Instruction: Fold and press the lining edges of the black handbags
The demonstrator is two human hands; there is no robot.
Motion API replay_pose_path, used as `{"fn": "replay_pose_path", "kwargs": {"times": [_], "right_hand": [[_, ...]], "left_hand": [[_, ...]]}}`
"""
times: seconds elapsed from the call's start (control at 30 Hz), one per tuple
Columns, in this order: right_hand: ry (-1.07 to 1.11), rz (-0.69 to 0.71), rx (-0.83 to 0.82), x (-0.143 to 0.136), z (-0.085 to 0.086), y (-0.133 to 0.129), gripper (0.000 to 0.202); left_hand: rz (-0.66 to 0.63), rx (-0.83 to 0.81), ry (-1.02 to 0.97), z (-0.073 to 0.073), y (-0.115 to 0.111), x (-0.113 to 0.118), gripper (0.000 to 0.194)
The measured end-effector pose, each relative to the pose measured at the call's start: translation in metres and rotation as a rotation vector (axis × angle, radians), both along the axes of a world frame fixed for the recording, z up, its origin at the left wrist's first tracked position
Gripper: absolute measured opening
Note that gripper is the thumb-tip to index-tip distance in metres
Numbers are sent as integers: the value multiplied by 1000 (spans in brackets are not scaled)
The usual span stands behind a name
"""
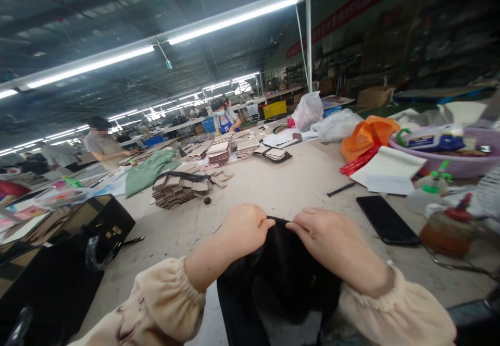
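A black bag-like piece [289,278] with soft, dark sides stands at the bottom centre, on the near part of the table. My left hand [244,231] pinches its top edge between thumb and curled fingers. Close by on the right, my right hand [332,239] grips the same edge, thumb toward the left hand. A short stretch of the dark edge shows between the two thumbs. The lower part of the black piece runs out of the frame.
A black phone [386,220], a dark pen-like tool [340,189] and bottles lie right. Behind are a purple basin [476,161] and orange bag [367,137]. Stacked brown pieces [175,189] and green cloth [150,171] are left-centre; black bags [50,278] stand left. Two people work beyond.
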State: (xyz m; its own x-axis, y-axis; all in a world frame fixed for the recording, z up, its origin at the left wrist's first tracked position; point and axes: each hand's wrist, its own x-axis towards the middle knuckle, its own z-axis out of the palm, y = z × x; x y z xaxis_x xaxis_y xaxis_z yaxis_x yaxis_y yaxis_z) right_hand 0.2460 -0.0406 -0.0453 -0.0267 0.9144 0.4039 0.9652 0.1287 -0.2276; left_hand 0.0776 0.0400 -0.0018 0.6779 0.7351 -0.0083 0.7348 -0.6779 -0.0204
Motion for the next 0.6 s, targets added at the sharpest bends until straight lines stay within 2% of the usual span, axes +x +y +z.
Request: {"fn": "replay_pose_path", "kwargs": {"times": [0.23, 0.43, 0.53, 0.6], "right_hand": [[91, 24, -15, -8, -9, 11, 20], [113, -5, 16, -18, -15, 18, 24], [113, -4, 28, -20, -15, 18, 25], [115, -1, 33, -23, -15, 18, 24]], "left_hand": [[-12, -3, -1, -9, 12, -1, 36], [-58, -94, -48, -4, 9, -13, 38], [-116, -172, -93, 0, 5, -23, 34], [-106, -200, -113, 1, 2, -29, 31]]}}
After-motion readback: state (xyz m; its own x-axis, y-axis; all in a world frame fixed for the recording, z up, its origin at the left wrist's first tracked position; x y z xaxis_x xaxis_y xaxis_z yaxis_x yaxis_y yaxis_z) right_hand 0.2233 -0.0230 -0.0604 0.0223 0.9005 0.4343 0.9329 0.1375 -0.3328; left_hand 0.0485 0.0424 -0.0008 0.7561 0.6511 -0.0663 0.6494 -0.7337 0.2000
